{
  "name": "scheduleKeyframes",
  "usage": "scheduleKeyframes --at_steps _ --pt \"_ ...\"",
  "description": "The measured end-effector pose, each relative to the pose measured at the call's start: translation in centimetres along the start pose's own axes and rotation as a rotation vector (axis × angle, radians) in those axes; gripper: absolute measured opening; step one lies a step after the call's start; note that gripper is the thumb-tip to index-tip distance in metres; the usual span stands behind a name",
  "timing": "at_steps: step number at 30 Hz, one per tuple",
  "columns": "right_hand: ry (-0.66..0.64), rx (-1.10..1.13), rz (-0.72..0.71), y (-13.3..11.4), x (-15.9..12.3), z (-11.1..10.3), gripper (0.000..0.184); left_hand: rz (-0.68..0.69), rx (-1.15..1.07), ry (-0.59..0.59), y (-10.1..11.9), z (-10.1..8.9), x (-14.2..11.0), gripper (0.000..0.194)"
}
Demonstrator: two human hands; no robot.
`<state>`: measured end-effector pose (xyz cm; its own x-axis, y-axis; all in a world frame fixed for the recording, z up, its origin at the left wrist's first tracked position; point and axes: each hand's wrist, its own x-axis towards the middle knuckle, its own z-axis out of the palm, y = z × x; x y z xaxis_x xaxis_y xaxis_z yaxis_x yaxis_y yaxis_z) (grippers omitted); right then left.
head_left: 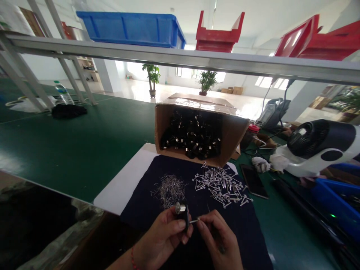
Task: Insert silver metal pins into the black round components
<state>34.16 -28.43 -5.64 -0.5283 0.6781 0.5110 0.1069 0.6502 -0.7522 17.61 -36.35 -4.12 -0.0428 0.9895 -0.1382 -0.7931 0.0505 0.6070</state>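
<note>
Dark cloth (242,225) covers the near bench, and over its front edge the left hand (165,238) pinches a small black part (184,214) with a silvery round end, thumb and fingers clamped on it. Just beside it, the right hand (221,240) holds a thin metal pin (193,221) between thumb and forefinger — the pin's tip points at the black part and is touching it or nearly so. Beyond the hands lie two heaps on the cloth: fine wire pieces (169,190) to the left, headed pins (221,183) to the right. Behind them a cardboard box (234,131) lies on its side, full of black parts. A phone (254,180) rests right of the cloth — a fan (320,144) farther right.
</note>
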Motion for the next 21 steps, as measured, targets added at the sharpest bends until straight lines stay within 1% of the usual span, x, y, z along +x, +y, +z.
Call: scheduleKeyframes --at_steps 2,6,8,10,12,13,14,16,18,19,20,21 --pt "0.008 -0.121 -0.107 0.2 0.2 0.1 0.01 -0.033 0.068 0.001 0.6 0.1 0.3 0.025" --pt "0.0 -0.454 -0.284 1.0 0.4 0.5 0.015 -0.134 0.351 -0.003 1.6 0.2 1.6 0.028" --pt "-0.049 -0.567 -0.326 1.5 0.3 0.6 0.023 -0.173 0.451 -0.004 1.8 0.2 2.3 0.026" --pt "-0.104 -0.623 -0.35 2.0 0.1 0.6 0.029 -0.206 0.505 -0.01 1.8 0.2 3.0 0.021" --pt "-0.133 -0.571 -0.322 2.2 -0.2 0.3 0.03 -0.233 0.567 -0.024 1.8 0.2 3.5 0.019" --pt "-0.139 -0.483 -0.264 2.1 -0.2 0.0 0.03 -0.244 0.597 -0.033 1.8 0.2 3.7 0.018" --pt "-0.132 -0.354 -0.16 1.9 -0.2 -0.3 0.031 -0.256 0.626 -0.044 1.8 0.3 3.9 0.018" --pt "-0.069 -0.001 0.15 1.2 0.1 -0.8 0.042 -0.28 0.677 -0.068 1.9 0.4 4.1 0.017" --pt "0.066 0.359 0.463 0.2 0.9 -1.1 0.055 -0.304 0.72 -0.086 2.0 0.5 4.3 0.017" --pt "0.137 0.502 0.571 -0.3 1.4 -1.2 0.06 -0.311 0.74 -0.091 2.1 0.5 4.4 0.018" --pt "0.186 0.61 0.638 -0.7 2.0 -1.1 0.063 -0.317 0.757 -0.093 2.1 0.6 4.4 0.019" --pt "0.208 0.684 0.673 -0.9 2.5 -1.0 0.066 -0.321 0.773 -0.097 2.1 0.7 4.5 0.019"
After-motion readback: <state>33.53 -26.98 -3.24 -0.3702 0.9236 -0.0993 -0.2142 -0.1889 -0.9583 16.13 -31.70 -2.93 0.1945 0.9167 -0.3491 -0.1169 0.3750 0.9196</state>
